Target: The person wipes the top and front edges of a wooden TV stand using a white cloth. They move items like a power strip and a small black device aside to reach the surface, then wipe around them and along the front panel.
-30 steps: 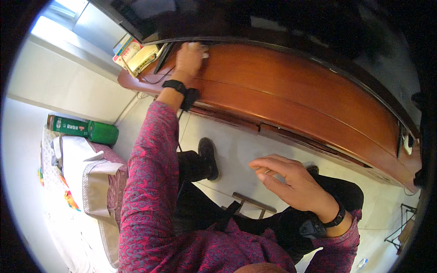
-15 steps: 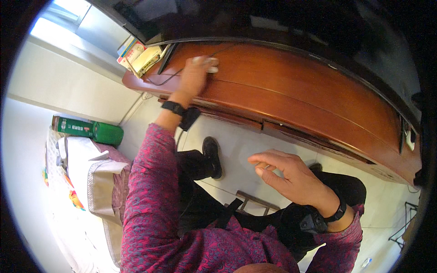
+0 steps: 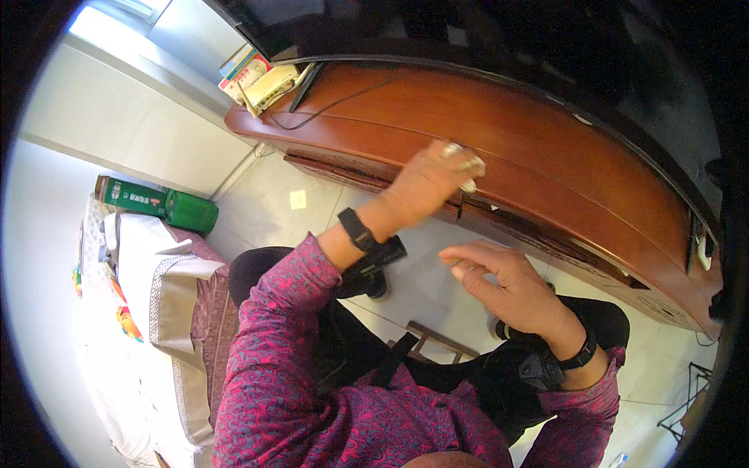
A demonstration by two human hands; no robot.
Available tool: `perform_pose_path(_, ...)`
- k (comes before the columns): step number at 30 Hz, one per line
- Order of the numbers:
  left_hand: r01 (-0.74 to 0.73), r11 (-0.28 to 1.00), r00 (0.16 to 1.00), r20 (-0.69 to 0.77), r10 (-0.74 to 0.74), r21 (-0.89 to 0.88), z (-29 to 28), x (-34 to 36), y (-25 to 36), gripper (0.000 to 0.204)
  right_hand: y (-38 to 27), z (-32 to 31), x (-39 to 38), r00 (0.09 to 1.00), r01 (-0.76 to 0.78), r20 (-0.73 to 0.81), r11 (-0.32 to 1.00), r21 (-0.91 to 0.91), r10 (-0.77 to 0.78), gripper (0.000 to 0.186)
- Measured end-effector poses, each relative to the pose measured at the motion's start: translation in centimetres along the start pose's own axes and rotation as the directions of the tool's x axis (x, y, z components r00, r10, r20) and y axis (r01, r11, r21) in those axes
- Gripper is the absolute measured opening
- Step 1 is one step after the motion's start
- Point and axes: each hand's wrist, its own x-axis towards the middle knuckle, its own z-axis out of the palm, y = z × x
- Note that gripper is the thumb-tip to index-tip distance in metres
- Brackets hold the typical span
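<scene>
My left hand [image 3: 425,181] reaches forward, its fingers closed around a crumpled white cloth [image 3: 470,173]. Motion blurs the fingers a little, and most of the cloth is hidden in them. It rests at the front edge of a reddish-brown wooden TV cabinet [image 3: 538,187]. My right hand [image 3: 505,290] hovers above the floor near my right knee, short of the cabinet. Its fingers are stretched out with the thumb apart, and I see nothing held in it. Each wrist wears a black band.
A large black television [image 3: 484,39] overhangs the cabinet top. At the cabinet's left end stand a pale router [image 3: 273,84] and a black cable [image 3: 328,111]. A covered sofa [image 3: 175,312] with a green carton [image 3: 136,195] lies left. A small stool [image 3: 437,343] is under me.
My left hand has swept right and nearer along the cabinet top, the white cloth still in it. The right hand has barely moved. The view has shifted slightly.
</scene>
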Motion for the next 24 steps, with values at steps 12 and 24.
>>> perform_pose_path(12, 0.421, 0.756, 0.848, 0.078, -0.523, 0.501, -7.8, -9.4, -21.9, 0.049, 0.4, -0.3, -1.4, 0.999, 0.006, -0.042, 1.0, -0.004, -0.006, 0.03)
perform_pose_path(24, 0.59, 0.632, 0.743, -0.03, -0.669, 0.503, -7.4, -9.1, -24.9, 0.044, -0.1, -0.4, -0.7, 1.0, 0.013, -0.019, 0.999, -0.029, -0.013, 0.029)
